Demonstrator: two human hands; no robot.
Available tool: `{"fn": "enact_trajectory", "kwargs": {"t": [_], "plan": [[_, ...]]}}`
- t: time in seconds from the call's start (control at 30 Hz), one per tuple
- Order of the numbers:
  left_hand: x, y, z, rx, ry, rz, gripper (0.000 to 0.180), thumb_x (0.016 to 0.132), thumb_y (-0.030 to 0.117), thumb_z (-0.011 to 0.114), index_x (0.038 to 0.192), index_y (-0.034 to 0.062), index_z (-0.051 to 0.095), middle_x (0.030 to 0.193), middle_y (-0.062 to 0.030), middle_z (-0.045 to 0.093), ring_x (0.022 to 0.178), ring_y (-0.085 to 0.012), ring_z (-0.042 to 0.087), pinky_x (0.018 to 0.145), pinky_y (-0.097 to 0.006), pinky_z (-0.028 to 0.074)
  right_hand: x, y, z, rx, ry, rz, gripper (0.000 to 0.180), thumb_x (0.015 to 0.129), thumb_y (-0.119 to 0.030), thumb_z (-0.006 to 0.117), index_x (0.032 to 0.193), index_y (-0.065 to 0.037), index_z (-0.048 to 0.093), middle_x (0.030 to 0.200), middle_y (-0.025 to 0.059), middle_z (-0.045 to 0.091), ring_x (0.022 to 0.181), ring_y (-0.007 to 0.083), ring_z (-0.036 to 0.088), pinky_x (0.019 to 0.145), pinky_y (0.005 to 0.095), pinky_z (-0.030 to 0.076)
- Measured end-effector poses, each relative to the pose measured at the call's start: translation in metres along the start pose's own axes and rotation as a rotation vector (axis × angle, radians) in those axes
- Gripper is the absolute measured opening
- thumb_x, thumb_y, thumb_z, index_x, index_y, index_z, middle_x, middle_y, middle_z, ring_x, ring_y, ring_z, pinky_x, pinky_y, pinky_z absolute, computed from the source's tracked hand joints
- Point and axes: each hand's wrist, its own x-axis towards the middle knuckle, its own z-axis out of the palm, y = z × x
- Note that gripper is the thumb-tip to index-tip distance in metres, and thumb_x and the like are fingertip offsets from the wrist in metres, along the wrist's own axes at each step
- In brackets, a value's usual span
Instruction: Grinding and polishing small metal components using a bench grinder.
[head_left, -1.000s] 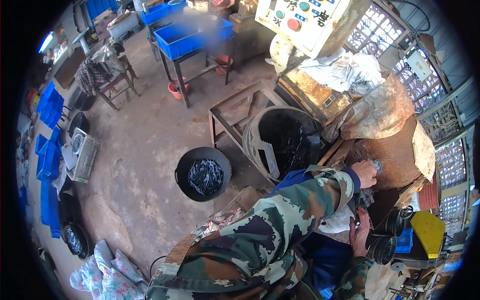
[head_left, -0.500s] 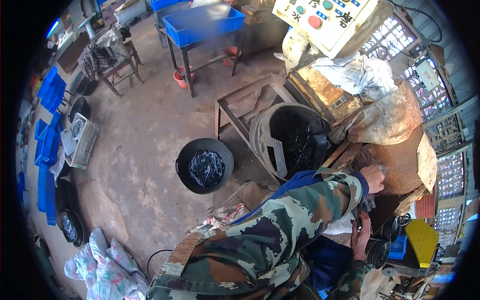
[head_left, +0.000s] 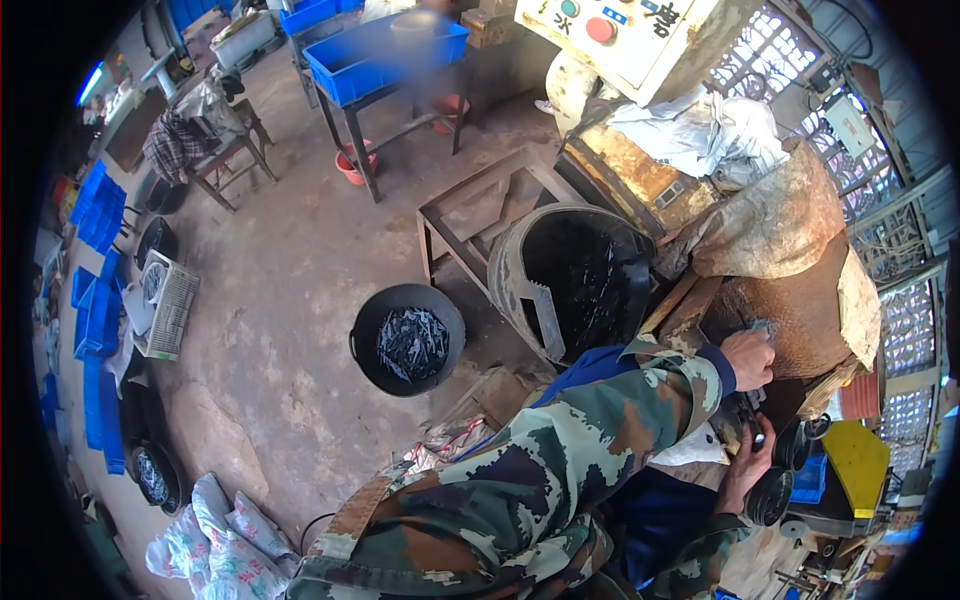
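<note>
My left hand [head_left: 748, 360], in a camouflage sleeve with a dark blue cuff, is closed at the edge of a brown, rough-surfaced block [head_left: 785, 320]. A greyish bit shows by its fingers, too small to name. Below it, my right hand [head_left: 747, 462] has its fingers curled round a small dark metal piece [head_left: 752, 420], partly hidden by the hand. A white cloth or bag [head_left: 692, 447] lies left of that hand. Beside both hands, to the left, a large black-lined tub [head_left: 580, 285] holds dark liquid and several thin metal pieces.
A black rubber bucket [head_left: 408, 340] of grey metal strips stands on the floor. Behind the tub is a rusty metal frame [head_left: 470, 200], with a control box [head_left: 625, 50] above. Blue tubs [head_left: 385, 55] stand on a bench. White sacks [head_left: 225, 535] lie at lower left; a yellow panel [head_left: 848, 468] is at right.
My right hand has moved up and right, its fingers now round the dark metal piece. My left hand has shifted slightly right and stays closed. The view has turned a little.
</note>
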Motion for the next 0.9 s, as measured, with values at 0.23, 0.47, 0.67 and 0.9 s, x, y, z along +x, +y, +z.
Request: {"fn": "enact_trajectory", "kwargs": {"t": [0.23,0.47,0.67,0.9], "plan": [[0.001,0.015,0.007,-0.020,-0.026,0.046,0.019,0.080,0.023,0.069,0.088,0.0057,0.072,0.101,-0.0149,0.059,0.103,-0.0354,0.060,0.087,-0.048,0.048,0.054,0.044,0.000,0.137,0.123,0.035,0.033,0.097,-0.022,0.066,0.121,0.001,0.064,0.115,0.0118,0.070,0.105,0.0210,0.063,0.096,0.0348,0.048],[0.001,0.015,-0.006,0.008,-0.065,0.024,0.022,0.083,0.022,0.067,0.094,0.0036,0.070,0.106,-0.0148,0.057,0.108,-0.0341,0.057,0.092,-0.048,0.046,0.148,0.066,0.015,0.027,0.095,0.207,0.042,0.100,-0.033,0.062,0.117,0.005,0.063,0.107,0.0151,0.069,0.094,0.0197,0.062,0.088,0.0327,0.049],[0.010,0.013,0.008,-0.013,-0.096,0.056,0.021,0.083,0.021,0.067,0.094,0.0035,0.070,0.104,-0.0146,0.056,0.105,-0.0341,0.058,0.090,-0.047,0.048,0.210,0.108,0.025,0.229,0.205,0.120,0.051,0.100,-0.042,0.059,0.116,0.006,0.062,0.102,0.0166,0.067,0.091,0.0237,0.063,0.081,0.0363,0.053],[0.010,-0.007,0.022,-0.001,-0.082,0.047,0.020,0.081,0.019,0.068,0.093,0.0025,0.069,0.103,-0.0138,0.056,0.104,-0.0335,0.058,0.089,-0.047,0.048,0.241,0.130,0.048,0.348,0.233,0.127,0.046,0.100,-0.042,0.061,0.110,0.003,0.064,0.099,0.0112,0.067,0.087,0.0197,0.062,0.080,0.0340,0.053]]}}
